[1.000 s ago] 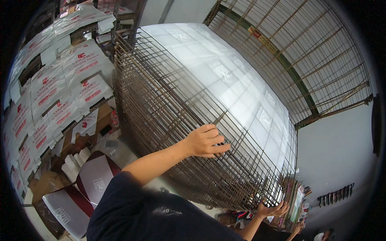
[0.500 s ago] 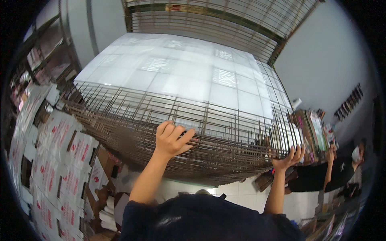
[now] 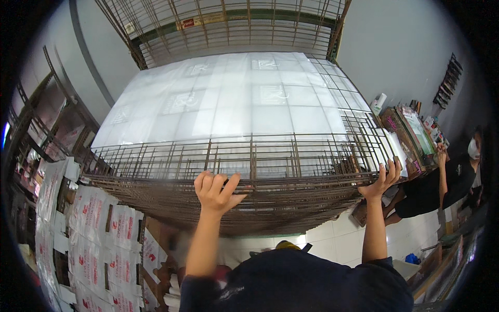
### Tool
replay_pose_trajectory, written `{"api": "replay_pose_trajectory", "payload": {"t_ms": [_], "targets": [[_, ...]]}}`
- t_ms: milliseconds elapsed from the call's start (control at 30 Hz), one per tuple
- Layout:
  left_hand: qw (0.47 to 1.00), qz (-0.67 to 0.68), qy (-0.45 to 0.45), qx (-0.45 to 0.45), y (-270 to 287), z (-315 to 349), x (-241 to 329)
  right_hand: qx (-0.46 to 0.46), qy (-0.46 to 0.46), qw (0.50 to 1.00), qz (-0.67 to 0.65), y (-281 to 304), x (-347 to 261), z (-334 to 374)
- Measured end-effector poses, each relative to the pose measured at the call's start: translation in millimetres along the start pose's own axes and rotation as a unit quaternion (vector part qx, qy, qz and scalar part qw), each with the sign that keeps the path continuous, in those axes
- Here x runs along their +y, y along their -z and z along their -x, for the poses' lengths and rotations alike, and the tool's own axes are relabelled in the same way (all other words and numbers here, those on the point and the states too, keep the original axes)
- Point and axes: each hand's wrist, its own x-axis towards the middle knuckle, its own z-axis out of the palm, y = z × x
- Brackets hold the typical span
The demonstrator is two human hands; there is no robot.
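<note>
The wire rack stack (image 3: 249,171) is a thick pile of flat, rust-brown metal grid frames, each built of thin straight rods crossed at right angles, laid one on another so that their near edges form a dense layered band across the middle of the view. The topmost frame carries white printed sheets (image 3: 244,99) laid in rows under its grid; they cover nearly the whole upper face and leave bare wire along the near edge and at the right corner. The stack stands raised in front of the person, its near edge at the level of both hands, and its far edge runs toward a metal grille (image 3: 234,23) on the grey wall. The left hand (image 3: 215,190) lies against the near edge a little left of centre, fingers spread and hooked over the upper rods, thumb out to the right; it is in contact but not closed into a fist. The right hand (image 3: 382,182) holds the near right corner, fingers curled upward around the edge rods, palm under the corner. The bulk of the stack lies above and beyond both hands. Red-and-white printed bags (image 3: 99,229) lie in rows at lower left. Another person (image 3: 442,182) in dark clothing sits at the right beside stacked cartons (image 3: 408,132).
</note>
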Motion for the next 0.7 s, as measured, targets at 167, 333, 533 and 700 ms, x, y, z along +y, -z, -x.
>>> {"api": "replay_pose_trajectory", "payload": {"t_ms": [167, 333, 533, 700], "targets": [[1.0, -0.013, -0.007, 0.008, 2.6, 2.5, -1.7, 0.0, 0.004, 1.0, 0.01, -3.5, -0.3, 1.7], [1.0, 0.007, -0.008, -0.007, -2.5, 11.1, -3.9, 0.008, 0.015, 1.0, 0.015, -1.4, 4.5, 3.8], [1.0, 0.0, -0.008, -0.007, 1.5, 8.3, -4.5, 0.012, 0.004, 1.0, -0.004, -7.2, 0.5, 2.8], [1.0, 0.003, 0.0, -0.003, 2.2, 4.6, -2.0, 0.008, 0.01, 1.0, -0.013, -4.3, 1.9, 3.3]]}}
